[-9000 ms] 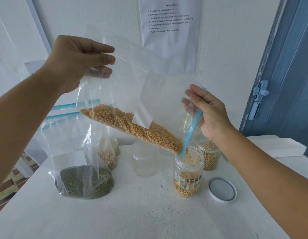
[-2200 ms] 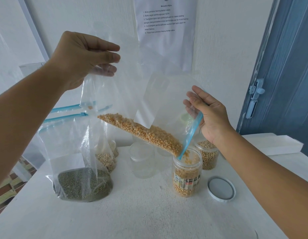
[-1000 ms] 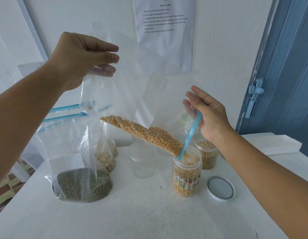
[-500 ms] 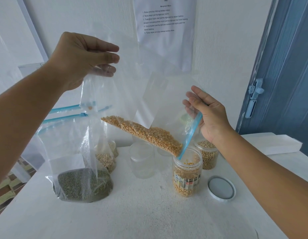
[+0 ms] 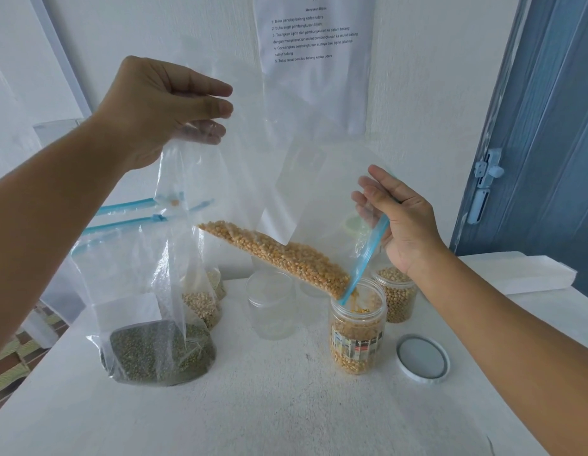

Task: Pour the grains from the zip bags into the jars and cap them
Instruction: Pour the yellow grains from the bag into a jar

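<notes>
Fingers: left hand (image 5: pixel 154 110) pinching zip bag (image 5: pixel 240 166) corner high; right hand (image 5: pixel 407 225) gripping its blue zip mouth over jar (image 5: pixel 356 330). Corn (image 5: pixel 279 255) heap shrunk since earlier, jar fuller. Lid (image 5: pixel 422 358) waits on desk (image 5: pixel 269 406).

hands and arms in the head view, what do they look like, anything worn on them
Both are bare: the left hand and right hand wear no gloves, rings, watch or bands, and both forearms show no sleeves as far as the frame reaches. Fingernails are short and unpainted. No marks or tattoos are visible.
</notes>
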{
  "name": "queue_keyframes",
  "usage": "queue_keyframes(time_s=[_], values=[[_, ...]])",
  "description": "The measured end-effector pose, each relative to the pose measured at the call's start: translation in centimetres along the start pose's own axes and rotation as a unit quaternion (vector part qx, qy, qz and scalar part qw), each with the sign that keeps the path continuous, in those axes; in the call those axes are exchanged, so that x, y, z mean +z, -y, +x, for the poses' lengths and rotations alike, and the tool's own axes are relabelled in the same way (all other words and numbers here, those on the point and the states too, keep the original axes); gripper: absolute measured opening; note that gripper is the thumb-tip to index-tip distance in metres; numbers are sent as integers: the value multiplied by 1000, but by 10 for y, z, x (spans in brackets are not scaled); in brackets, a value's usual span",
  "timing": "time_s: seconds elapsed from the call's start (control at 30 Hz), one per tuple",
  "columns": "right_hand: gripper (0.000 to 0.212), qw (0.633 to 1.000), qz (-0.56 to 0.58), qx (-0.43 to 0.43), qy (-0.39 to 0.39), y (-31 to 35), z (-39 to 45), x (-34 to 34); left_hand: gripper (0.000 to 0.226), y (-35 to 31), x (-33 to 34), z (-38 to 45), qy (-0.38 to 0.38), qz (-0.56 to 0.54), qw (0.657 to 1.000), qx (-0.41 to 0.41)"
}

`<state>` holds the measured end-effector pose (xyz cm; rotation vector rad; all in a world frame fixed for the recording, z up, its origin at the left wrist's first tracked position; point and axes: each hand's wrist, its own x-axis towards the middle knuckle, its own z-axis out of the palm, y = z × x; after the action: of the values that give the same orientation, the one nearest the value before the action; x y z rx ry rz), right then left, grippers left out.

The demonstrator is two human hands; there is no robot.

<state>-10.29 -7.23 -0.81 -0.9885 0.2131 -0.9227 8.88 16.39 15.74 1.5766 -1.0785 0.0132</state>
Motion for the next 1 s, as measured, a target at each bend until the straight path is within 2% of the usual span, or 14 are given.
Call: queue_keyframes(time_s=[1.0], values=[[30, 1000, 7, 0, -1, -2, 2, 1, 31, -1, -2, 4, 9, 1, 1000, 7]])
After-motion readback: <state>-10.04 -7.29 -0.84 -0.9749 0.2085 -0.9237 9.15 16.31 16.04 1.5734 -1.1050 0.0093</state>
